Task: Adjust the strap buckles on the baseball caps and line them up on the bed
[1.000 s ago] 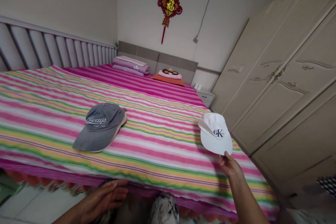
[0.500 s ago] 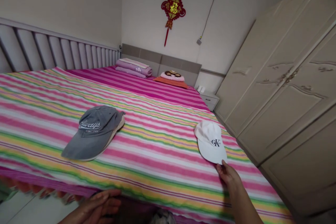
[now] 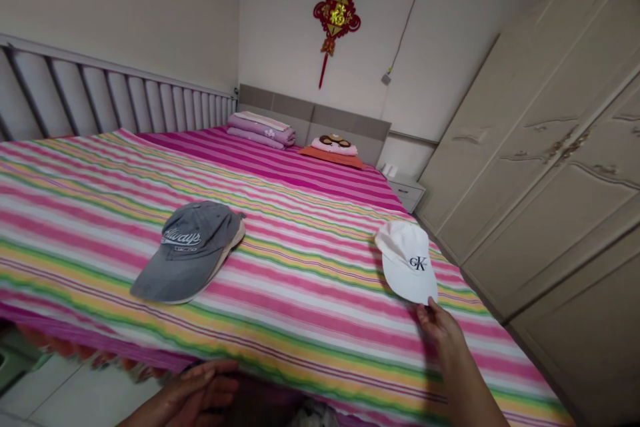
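Observation:
A white cap with a dark logo rests near the right edge of the striped bed. My right hand pinches the tip of its brim, fingers closed on it. A grey cap with white lettering lies further left on the bed, untouched. My left hand hangs low at the bed's front edge, fingers loosely extended and holding nothing.
A cream wardrobe stands close along the bed's right side. Folded purple bedding and a pink and orange pillow lie at the headboard. A small nightstand sits in the far corner. A padded rail lines the left wall.
The white cap, held by my right hand, came down from just above the bed onto its surface. The view shifted slightly; my left hand stayed low.

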`<state>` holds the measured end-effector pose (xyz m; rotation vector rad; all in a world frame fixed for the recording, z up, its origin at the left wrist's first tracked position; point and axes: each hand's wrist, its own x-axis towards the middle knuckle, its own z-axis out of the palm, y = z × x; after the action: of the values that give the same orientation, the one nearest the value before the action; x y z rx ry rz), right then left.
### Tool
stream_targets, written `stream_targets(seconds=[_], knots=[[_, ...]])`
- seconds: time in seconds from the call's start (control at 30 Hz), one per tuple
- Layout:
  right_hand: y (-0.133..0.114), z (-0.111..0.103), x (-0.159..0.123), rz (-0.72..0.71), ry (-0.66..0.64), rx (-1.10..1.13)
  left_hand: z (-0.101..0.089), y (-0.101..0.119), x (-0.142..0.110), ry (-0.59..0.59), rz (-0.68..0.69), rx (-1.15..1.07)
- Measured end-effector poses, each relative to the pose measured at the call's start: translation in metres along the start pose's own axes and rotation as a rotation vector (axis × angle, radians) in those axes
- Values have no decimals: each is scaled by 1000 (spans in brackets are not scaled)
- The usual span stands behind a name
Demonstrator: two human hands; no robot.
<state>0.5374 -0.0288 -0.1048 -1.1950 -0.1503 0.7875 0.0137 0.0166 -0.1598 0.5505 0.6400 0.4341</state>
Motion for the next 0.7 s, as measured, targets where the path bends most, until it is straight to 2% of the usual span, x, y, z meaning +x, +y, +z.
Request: stream_targets(seconds=[0.1, 0.2, 0.3, 0.43, 0.57, 0.7], knots=[[5, 4, -6, 91, 131, -110, -3, -2, 0, -13, 18, -22], [9, 10, -11, 97, 230, -230, -4, -3, 0, -12, 20, -37], [12, 17, -19, 34, 330, -381, -4, -3, 0, -8, 31, -37], [18, 27, -40, -139, 460, -675, -5, -4, 2, -22, 47, -41], [28, 39, -58, -345, 474, -960, -9, -6, 4, -30, 45, -51], [32, 45, -61, -401, 386, -1132, -9, -5, 3, -44, 58, -52]])
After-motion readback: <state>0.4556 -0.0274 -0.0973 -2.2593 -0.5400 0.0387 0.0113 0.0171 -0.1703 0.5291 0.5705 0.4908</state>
